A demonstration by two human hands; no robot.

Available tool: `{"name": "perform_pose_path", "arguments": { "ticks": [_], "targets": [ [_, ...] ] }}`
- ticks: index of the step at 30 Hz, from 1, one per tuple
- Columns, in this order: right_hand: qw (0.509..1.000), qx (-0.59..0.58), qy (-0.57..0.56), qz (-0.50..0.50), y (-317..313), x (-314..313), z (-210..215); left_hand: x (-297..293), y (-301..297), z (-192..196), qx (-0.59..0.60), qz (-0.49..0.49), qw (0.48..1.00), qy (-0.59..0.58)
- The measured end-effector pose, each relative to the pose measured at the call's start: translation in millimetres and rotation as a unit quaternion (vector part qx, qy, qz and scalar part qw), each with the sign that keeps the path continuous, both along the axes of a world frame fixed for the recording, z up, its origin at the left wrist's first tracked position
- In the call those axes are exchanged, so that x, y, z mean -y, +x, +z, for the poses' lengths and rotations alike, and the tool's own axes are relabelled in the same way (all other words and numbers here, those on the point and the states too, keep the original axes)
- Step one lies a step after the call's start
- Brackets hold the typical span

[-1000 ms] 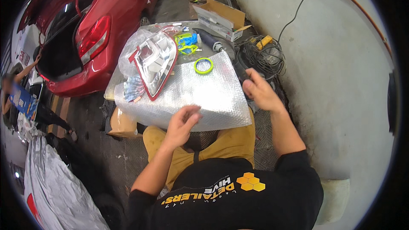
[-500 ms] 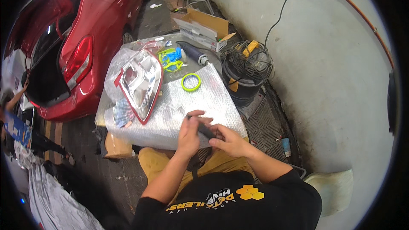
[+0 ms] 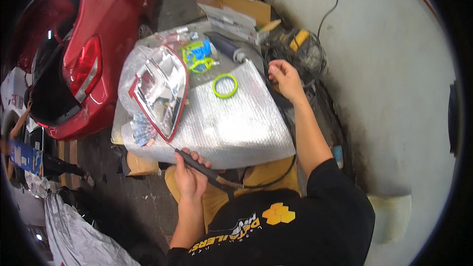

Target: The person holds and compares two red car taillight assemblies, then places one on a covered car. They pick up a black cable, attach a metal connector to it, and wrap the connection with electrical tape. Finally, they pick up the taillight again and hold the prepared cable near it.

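My left hand (image 3: 191, 180) is closed around a slim black corded hand tool (image 3: 197, 166) with a thin metal tip. That tip points up and left, close to the lower end of a car tail light (image 3: 161, 93) with a clear lens and red edging. From the tool's lower end a black cord (image 3: 276, 180) bends away to the right. My right hand (image 3: 287, 80) is raised over the right edge of the foil-covered table, its fingers curled together; what they hold, if anything, I cannot make out. Left of it lies a green-rimmed ring (image 3: 235, 85) on the silver bubble foil (image 3: 236, 133).
A dark bottle-shaped item (image 3: 227, 50), a blue and yellow-green bundle (image 3: 199, 59) and an opened carton (image 3: 241, 12) lie toward the back. Right of the table stands a cord-draped black drum (image 3: 310, 61). Left are a red car (image 3: 111, 34) and another person (image 3: 24, 155).
My hands have parted. The left has moved left and down with the black tool, bringing its tip near the tail light; the right has let go of the tool and reached forward and right.
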State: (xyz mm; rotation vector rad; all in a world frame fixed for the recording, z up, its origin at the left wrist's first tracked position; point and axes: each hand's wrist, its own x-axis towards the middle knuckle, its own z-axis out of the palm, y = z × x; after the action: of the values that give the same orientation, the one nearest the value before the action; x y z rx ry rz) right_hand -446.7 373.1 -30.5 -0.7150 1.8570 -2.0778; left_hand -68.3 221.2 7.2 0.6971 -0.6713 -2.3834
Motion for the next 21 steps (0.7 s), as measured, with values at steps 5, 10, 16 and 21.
{"name": "perform_pose_path", "arguments": {
  "ticks": [5,10,16,21],
  "targets": [
    [0.986,0.098,0.074,-0.117,-2,-65,-66,7,5,-6,0.01,0.002,1.0,0.017],
    [0.962,0.166,0.16,-0.147,39,-141,-120,6,-12,-9,0.027,-0.091,0.995,-0.005],
    [0.988,0.106,0.073,-0.084,84,-96,-56,-9,-46,20,-0.016,-0.186,0.98,-0.064],
    [0.991,-0.041,0.021,0.124,147,-14,45,-12,-57,18,-0.045,-0.244,0.967,-0.058]
  ]
}}
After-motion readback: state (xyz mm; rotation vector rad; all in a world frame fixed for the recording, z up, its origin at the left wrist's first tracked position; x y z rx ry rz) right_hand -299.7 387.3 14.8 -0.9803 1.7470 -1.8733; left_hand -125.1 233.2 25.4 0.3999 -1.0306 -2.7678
